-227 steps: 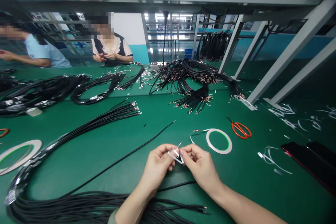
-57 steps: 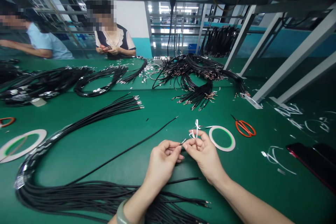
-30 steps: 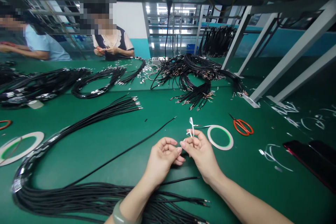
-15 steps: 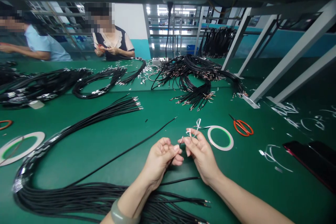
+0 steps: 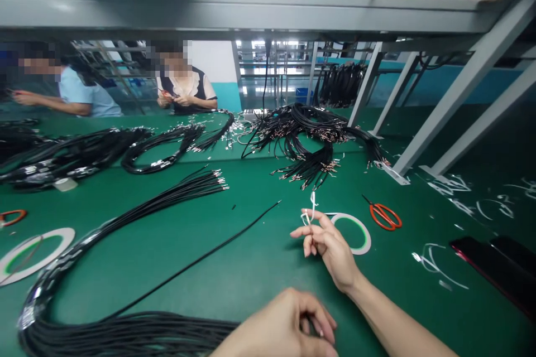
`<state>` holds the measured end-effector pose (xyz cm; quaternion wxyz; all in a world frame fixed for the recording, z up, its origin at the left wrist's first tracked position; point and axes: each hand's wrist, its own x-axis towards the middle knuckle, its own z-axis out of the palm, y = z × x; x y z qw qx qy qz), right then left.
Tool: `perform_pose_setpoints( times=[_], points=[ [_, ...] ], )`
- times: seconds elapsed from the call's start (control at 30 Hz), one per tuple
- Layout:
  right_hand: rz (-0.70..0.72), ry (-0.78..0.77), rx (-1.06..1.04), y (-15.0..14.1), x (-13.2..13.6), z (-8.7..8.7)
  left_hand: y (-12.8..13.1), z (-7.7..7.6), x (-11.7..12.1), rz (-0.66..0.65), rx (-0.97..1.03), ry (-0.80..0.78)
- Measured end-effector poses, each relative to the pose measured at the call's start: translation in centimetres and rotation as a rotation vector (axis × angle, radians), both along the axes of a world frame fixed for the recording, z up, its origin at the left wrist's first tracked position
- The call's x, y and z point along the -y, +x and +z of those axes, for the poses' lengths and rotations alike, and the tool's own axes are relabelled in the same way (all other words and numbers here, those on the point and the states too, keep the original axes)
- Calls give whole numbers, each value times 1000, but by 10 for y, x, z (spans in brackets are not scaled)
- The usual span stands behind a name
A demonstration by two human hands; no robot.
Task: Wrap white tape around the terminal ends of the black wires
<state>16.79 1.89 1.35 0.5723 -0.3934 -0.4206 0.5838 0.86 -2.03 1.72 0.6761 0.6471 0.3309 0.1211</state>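
Tape strip point(image 5: 311, 207) pinched in right hand point(image 5: 329, 248); left hand point(image 5: 285, 326) curled at bottom edge, grip unclear, green mat point(image 5: 255, 268) between

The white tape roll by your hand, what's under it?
The tape roll lies on the green work mat, which shows through its hole. What's beneath the ring itself is hidden.

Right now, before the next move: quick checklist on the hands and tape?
1. Right hand pinching white tape strip: ok.
2. Left hand holding something: cannot tell; it is curled at the view's lower edge.
3. Strip joined to tape roll: cannot tell.
4. Orange-handled scissors on the green mat, apart from the right hand: ok.
5. Long black wire apart from both hands: ok.
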Motion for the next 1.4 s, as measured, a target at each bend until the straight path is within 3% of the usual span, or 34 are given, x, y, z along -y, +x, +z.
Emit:
perform_pose_setpoints(
  times=[0.07, 0.13, 0.27, 0.33, 0.5, 0.63, 0.73, 0.97, 1.07, 1.13, 1.2, 1.4],
  points=[
    [39, -3, -8, -1, 1, 1, -1, 2, -2, -31, 99, -106],
    [67, -6, 12, -3, 3, 0, -4, 4, -11, 123, 152, -92],
    [54, 29, 136, -10, 7, -5, -9, 12, -26, 653, 83, 383],
    [67, 40, 169, -14, 9, -8, -9, 15, -25, 776, 52, 578],
    [112, 19, 124, -25, 15, -11, -7, 17, -16, 652, 78, 684],
    [11, -38, 60, -28, 13, -11, -12, 21, -19, 469, 148, 656],
    [-43, -77, 0, -25, 11, -10, -15, 23, -24, 432, 120, 655],
    [-122, -106, -188, -17, 7, -5, -14, 10, -29, 257, -64, 458],
    [-107, -99, -314, -10, 4, 0, -21, 9, -42, 438, -265, 561],
    [-112, -100, -266, -5, 1, 3, -28, 9, -56, 636, -453, 660],
    [-131, -92, -180, -1, -3, 2, -31, 9, -74, 743, -528, 708],
    [-220, -58, -64, -3, -8, -14, -15, 6, -124, 814, -481, 729]
  ],
)
